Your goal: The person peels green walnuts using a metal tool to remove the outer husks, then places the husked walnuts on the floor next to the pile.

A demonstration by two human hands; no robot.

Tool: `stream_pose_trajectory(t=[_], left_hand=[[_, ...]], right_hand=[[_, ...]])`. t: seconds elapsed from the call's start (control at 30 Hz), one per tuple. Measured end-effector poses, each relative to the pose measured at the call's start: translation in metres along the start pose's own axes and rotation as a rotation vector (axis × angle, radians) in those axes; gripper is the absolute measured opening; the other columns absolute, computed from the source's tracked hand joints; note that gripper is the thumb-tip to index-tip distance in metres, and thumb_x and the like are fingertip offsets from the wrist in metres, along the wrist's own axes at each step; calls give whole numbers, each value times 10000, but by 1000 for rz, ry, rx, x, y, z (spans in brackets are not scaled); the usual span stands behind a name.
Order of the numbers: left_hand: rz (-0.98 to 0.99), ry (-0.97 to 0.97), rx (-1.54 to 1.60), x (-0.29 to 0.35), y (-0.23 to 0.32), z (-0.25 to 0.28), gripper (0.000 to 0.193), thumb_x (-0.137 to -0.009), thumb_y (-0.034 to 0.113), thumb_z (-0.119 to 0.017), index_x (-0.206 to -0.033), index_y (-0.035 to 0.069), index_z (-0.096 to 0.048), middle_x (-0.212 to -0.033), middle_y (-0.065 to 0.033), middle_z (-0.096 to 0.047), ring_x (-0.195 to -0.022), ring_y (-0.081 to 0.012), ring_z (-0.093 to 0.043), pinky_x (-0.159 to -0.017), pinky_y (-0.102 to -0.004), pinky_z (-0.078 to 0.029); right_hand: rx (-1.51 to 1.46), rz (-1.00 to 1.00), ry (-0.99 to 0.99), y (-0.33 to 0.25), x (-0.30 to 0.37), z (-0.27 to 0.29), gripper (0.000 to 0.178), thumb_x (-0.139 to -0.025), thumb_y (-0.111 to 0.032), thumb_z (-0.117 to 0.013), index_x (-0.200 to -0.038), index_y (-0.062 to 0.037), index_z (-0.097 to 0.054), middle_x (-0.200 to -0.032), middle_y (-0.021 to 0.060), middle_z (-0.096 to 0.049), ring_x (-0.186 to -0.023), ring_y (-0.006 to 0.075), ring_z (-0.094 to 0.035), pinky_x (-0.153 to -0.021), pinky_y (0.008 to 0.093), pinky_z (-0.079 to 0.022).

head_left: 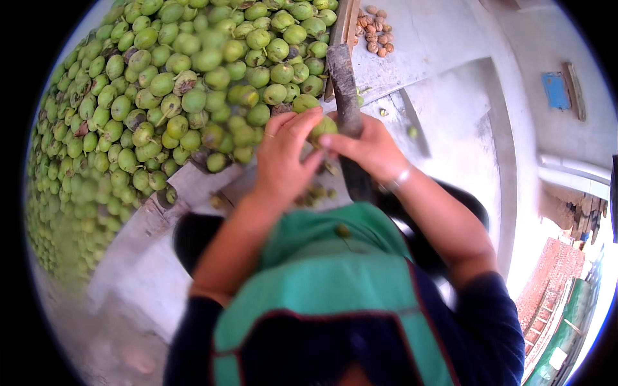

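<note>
A green walnut, still in its husk (323, 128), sits between my two hands beside an upright dark blade-like bar (344, 83). My left hand (288, 151) is closed on it from the left, fingers bent over its top. From the other side my right hand (372, 147) presses its thumb to the walnut. The right fingers pass behind the bar and are partly hidden. Another green walnut (305, 103) lies just beyond my left fingertips. On my green apron (322, 276) rests a small greenish piece (342, 230).
A big heap of green walnuts (148, 109) fills the left and far left, edged by a board (346, 26). Several brown shelled-out walnuts (374, 32) lie on the floor beyond it. Husk bits (315, 193) are scattered below my hands. A blue object (555, 90) is at the right.
</note>
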State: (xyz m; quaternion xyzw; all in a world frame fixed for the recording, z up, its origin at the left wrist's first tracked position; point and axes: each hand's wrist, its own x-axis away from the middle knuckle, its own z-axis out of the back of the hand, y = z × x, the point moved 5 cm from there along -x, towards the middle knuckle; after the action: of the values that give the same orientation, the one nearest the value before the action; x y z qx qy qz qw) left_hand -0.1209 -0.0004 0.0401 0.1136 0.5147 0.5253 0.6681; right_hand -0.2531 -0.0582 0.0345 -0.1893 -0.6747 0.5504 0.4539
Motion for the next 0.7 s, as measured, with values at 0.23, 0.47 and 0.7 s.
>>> stream_pose_trajectory(t=[0.23, 0.47, 0.7], left_hand=[[1018, -34, 934, 32, -45, -11, 356, -846, 227, -607, -1129, 48, -487, -1026, -83, -567, -928, -185, -568, -764, -326, -491], [1068, -314, 1093, 38, -37, -22, 353, -881, 225, -531, -1143, -7, -487, -1043, -94, -576, -894, -169, -596, -770, -312, -505], [1067, -293, 1168, 36, -33, -23, 361, -826, 64, -456, -1172, -37, -469, -1053, -134, -585, -919, -229, -607, -800, -331, -495]], right_hand=[[329, 192, 136, -2, 1, 5, 479, -697, -245, -772, -1050, 12, -575, -850, 112, -649, -727, 145, -613, -687, 293, -497], [627, 209, 143, -10, 8, -3, 503, -666, -264, -787, -1048, -8, -582, -825, 125, -652, -712, 180, -632, -684, 307, -503], [342, 147, 74, 2, 4, 5, 478, -712, -253, -766, -1062, 8, -570, -820, 73, -653, -711, 117, -611, -672, 269, -499]])
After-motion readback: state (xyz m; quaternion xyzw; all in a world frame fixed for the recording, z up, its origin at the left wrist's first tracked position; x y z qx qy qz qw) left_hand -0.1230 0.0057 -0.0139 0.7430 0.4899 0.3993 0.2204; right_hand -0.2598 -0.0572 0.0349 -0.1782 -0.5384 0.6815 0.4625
